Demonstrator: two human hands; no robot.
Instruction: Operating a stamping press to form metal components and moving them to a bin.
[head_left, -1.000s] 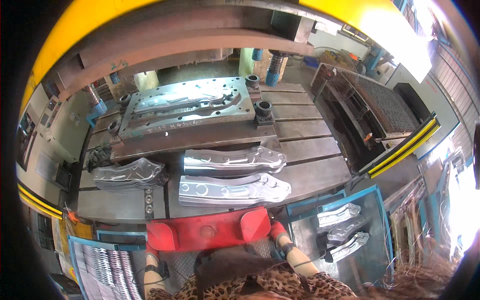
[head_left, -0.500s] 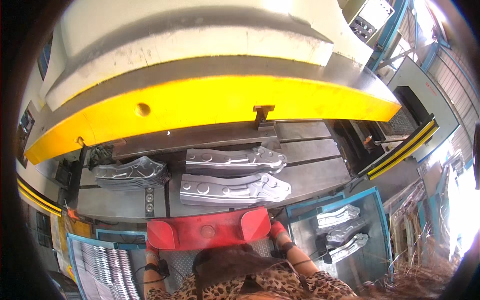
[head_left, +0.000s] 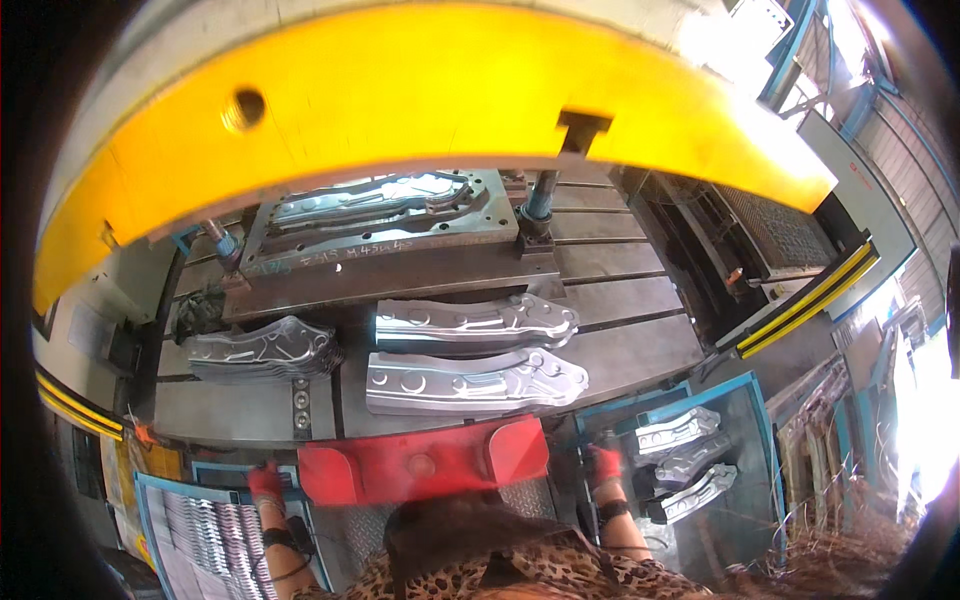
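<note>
My left hand (head_left: 265,482), in a red glove, is just left of the red control panel (head_left: 422,466), near the left bin's rim. To the panel's right is my right hand (head_left: 604,464), also red-gloved, beside the right bin. Both hands are apart from the panel; their fingers are too small and blurred to make out. Beyond the panel, two stacks of formed metal parts, a near stack (head_left: 475,382) and a far stack (head_left: 470,322), lie on the press bed (head_left: 635,345). A darker stack of parts (head_left: 262,348) sits to their left. Another formed part (head_left: 400,190) rests in the lower die (head_left: 480,228).
Overhead is the yellow press ram (head_left: 400,90). Guide posts (head_left: 540,198) stand at the die's corners. A blue-framed bin (head_left: 765,440) on the right holds several parts; another bin (head_left: 150,500) on the left holds rows of them. Yellow-striped guards (head_left: 808,300) flank the press.
The yellow ram has risen, uncovering the lower die and the part in it. Both my hands have moved outward from the red panel's ends, one to each side.
</note>
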